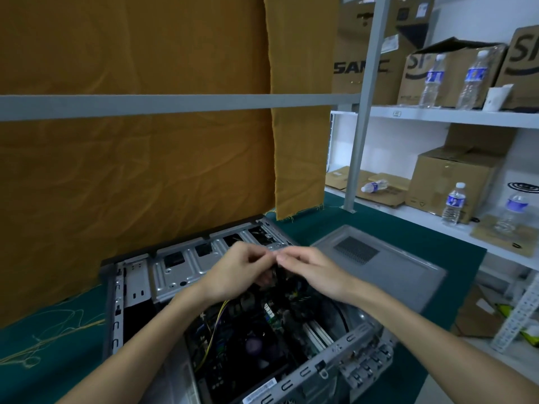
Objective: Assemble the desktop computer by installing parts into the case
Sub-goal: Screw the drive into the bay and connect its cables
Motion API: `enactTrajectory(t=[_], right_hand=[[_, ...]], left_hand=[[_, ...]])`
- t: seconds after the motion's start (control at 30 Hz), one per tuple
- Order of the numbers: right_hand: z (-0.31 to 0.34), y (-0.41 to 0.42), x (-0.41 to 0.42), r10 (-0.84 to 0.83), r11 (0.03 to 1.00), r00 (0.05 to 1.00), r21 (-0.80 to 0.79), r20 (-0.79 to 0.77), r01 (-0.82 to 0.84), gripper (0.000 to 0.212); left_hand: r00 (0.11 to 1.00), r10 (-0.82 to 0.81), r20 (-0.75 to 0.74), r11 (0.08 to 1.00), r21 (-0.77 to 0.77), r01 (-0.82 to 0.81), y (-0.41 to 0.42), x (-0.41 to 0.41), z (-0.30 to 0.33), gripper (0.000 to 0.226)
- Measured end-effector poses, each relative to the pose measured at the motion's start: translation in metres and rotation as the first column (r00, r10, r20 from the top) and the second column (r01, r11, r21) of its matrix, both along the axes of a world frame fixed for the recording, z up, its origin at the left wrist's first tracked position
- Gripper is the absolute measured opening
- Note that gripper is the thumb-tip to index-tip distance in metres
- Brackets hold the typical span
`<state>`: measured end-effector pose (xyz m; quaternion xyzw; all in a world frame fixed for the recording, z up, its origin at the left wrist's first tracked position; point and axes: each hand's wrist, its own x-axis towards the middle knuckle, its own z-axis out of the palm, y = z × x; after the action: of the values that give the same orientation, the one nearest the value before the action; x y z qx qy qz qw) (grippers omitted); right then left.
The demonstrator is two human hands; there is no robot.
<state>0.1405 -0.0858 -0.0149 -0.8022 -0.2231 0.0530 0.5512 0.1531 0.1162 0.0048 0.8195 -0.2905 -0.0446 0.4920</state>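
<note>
Together, the left hand [237, 268] and right hand [313, 271] meet above the open case [204, 316], fingers curled, pinching a small blurred part between them. Case lies on the green counter [408, 246], near its back edge.

One open computer case [137, 290], one grey side panel [379, 258], two hands, five water bottles, and several cardboard boxes on the shelves.
</note>
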Motion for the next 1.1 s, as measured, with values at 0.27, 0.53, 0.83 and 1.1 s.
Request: enactTrajectory(t=[0.27, 0.53, 0.83, 1.1], right_hand=[[0.014, -0.003, -0.011, 0.026, 0.999, 0.999, 0.019, -0.033, -0.026, 0.011], [0.021, -0.003, -0.01, -0.107, 0.992, 0.993, -0.076, -0.047, 0.104, 0.012], [0.024, -0.007, -0.004, -0.377, 0.899, 0.902, 0.153, -0.209, 0.411, 0.003], [0.03, -0.014, -0.015, -0.242, 0.932, 0.897, 0.17, -0.369, 0.321, 0.01]], left_hand=[[0.969, 0.099, -0.226, 0.96, -0.235, -0.153, -0.002, 0.001, 0.003, 0.044], [0.948, 0.008, -0.318, 0.885, -0.44, -0.155, 0.0, 0.005, 0.005, 0.027], [0.997, -0.059, -0.054, 0.989, -0.14, 0.051, 0.019, 0.002, 0.01, 0.018], [0.994, 0.0, 0.114, 0.947, 0.319, -0.036, 0.01, -0.004, 0.006, 0.025]])
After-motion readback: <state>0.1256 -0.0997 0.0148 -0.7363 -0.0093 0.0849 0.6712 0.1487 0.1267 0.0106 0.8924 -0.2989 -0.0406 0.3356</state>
